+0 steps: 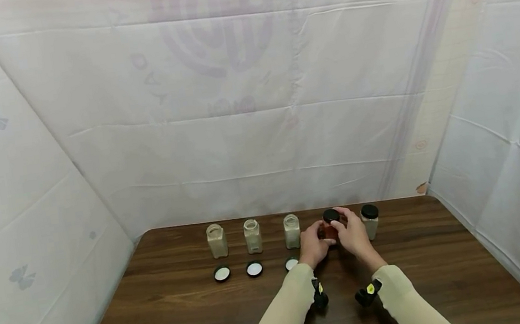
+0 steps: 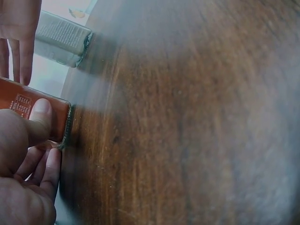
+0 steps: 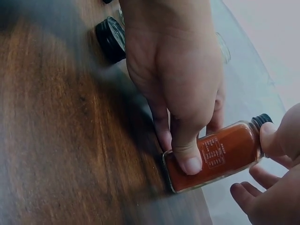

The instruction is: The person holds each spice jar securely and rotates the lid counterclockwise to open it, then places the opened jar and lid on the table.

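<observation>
A square glass jar of red-orange powder (image 1: 330, 232) stands on the table with its black lid (image 1: 331, 215) on. My left hand (image 1: 313, 244) grips the jar low down, the thumb (image 2: 41, 110) flat against its printed side. At the top my right hand (image 1: 354, 234) pinches the lid, its thumb (image 3: 271, 137) on the lid's side in the right wrist view. To the right is a pale-filled jar (image 1: 371, 224) under a black lid. A lidless jar (image 1: 292, 231) stands just left of my left hand, and its upturned lid (image 1: 292, 263) is partly hidden by my left arm.
Two more lidless jars of pale powder (image 1: 217, 242) (image 1: 253, 237) stand farther left in the same row. Their lids (image 1: 221, 273) (image 1: 254, 268) lie upturned in front. White sheeting (image 1: 247, 147) hangs behind and beside the brown wooden table (image 1: 187, 318).
</observation>
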`<state>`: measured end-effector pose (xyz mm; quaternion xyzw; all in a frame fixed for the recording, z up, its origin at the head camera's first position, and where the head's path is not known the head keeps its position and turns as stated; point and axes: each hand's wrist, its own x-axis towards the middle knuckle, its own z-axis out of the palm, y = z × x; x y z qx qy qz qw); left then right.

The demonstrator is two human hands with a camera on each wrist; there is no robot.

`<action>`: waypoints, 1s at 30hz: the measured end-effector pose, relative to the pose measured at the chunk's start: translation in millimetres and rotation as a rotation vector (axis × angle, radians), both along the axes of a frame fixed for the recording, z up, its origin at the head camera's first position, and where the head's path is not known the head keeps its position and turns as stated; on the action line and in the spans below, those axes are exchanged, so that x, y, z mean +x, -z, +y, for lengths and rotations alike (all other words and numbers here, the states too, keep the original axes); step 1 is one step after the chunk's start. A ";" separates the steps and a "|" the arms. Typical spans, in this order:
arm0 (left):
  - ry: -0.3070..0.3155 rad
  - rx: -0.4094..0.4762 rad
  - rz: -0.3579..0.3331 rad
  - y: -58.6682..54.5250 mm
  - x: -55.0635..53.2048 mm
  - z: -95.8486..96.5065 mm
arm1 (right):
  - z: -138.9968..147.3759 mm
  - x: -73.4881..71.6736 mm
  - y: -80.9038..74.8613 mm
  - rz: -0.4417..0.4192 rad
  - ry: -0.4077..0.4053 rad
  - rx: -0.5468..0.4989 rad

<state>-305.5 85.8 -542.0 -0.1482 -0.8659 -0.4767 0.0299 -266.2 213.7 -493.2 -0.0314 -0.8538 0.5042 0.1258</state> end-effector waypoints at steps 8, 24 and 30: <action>-0.008 -0.015 0.011 -1.6 -0.7 -1.3 | 3.4 0.7 0.7 0.010 -0.012 -0.086; -0.009 -0.014 0.038 -6.0 5.3 -2.4 | -3.1 -1.7 5.0 0.012 0.044 -0.066; -0.011 0.004 0.065 -6.6 7.1 -2.3 | -3.2 -1.6 5.6 -0.001 -0.018 -0.077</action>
